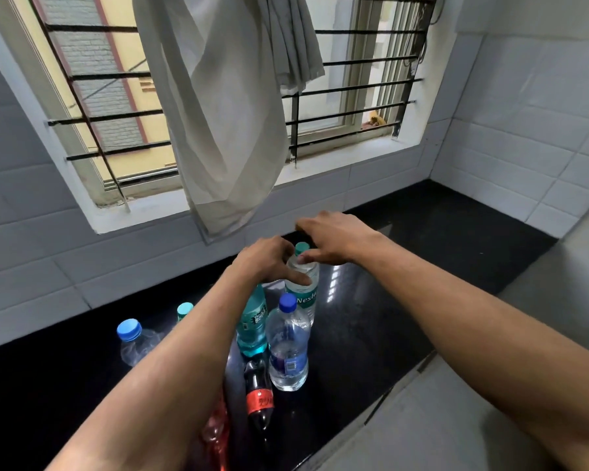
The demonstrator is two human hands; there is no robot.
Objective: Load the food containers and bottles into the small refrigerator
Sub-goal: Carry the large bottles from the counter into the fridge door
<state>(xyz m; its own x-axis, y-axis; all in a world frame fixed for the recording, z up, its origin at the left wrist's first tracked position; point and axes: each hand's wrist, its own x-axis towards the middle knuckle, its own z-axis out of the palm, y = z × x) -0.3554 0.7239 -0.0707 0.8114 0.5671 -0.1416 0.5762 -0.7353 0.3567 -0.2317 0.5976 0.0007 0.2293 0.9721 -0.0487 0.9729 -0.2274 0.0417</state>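
My left hand [269, 260] grips the shoulder of the Nestle bottle [303, 283] upright on the black counter [405, 266], right hand [334, 239] loose beside its cap; I'd lift straight up to clear the neighbouring bottles.

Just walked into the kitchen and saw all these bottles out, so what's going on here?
A person is gathering bottles off the black counter. The left hand grips the Nestle water bottle near its shoulder, while the right hand hovers over its green cap, fingers spread. Around it stand a blue-capped water bottle, a teal bottle and a dark cola bottle. No refrigerator is in view.
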